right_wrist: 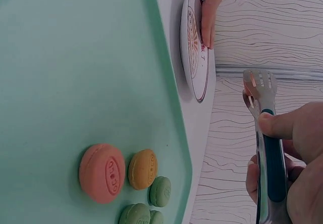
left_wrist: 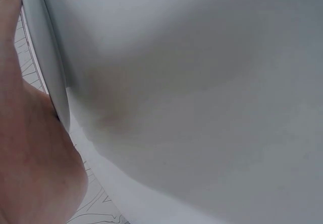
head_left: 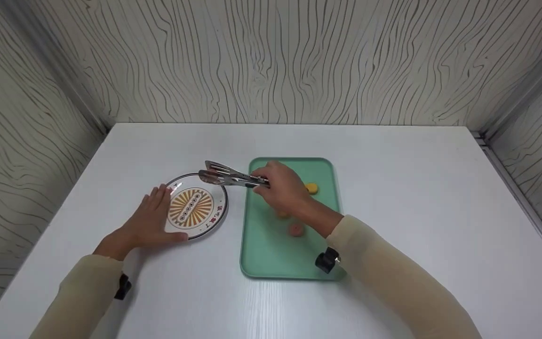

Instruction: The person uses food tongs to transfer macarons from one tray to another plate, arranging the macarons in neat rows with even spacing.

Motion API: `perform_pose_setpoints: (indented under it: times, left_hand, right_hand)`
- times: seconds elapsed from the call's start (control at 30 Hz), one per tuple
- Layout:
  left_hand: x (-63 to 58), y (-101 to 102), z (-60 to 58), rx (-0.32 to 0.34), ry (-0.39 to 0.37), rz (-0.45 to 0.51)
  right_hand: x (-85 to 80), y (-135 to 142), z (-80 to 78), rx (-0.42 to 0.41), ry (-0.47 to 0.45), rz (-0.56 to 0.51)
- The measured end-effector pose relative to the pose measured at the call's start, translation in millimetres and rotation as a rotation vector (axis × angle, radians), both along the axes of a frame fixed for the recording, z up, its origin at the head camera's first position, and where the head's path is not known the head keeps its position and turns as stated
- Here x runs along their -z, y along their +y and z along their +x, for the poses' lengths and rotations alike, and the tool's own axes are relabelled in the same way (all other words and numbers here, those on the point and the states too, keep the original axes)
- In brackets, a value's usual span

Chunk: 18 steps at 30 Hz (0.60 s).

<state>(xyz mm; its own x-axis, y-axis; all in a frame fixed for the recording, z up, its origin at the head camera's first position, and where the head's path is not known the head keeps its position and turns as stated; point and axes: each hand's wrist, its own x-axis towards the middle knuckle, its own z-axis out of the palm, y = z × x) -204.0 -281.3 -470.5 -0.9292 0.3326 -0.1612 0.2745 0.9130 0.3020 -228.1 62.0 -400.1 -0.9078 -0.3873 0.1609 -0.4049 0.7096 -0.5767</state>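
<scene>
My right hand (head_left: pixel 282 186) grips a pair of metal tongs (head_left: pixel 235 179) with dark handle grips. Their slotted tips are above the right rim of a round white plate (head_left: pixel 210 221) with a sunburst print. Something reddish shows between the tips in the right wrist view, mostly hidden by the metal. With straight fingers and the thumb spread apart, my left hand (head_left: pixel 151 221) touches the plate's left rim. On the green tray (head_left: pixel 271 256) under my right arm lie a pink macaron (right_wrist: pixel 102 172), an orange macaron (right_wrist: pixel 143 169), several green macarons (right_wrist: pixel 160 191) and a yellow macaron (head_left: pixel 312 188).
The plate and tray stand side by side on a white table (head_left: pixel 393 188), a narrow gap between them. Wood-grain patterned panels (head_left: pixel 271 61) enclose the table at the back and both sides. Black wrist devices (head_left: pixel 327 260) sit at both sleeves.
</scene>
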Motion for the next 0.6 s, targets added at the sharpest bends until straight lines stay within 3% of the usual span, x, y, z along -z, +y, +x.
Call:
perform_pose_setpoints:
  times: [0.6]
  left_hand:
    - [-0.1, -3, -0.4, 0.016, 0.017, 0.009]
  right_hand:
    - [7.4, -32, 0.8, -0.015, -0.017, 0.002]
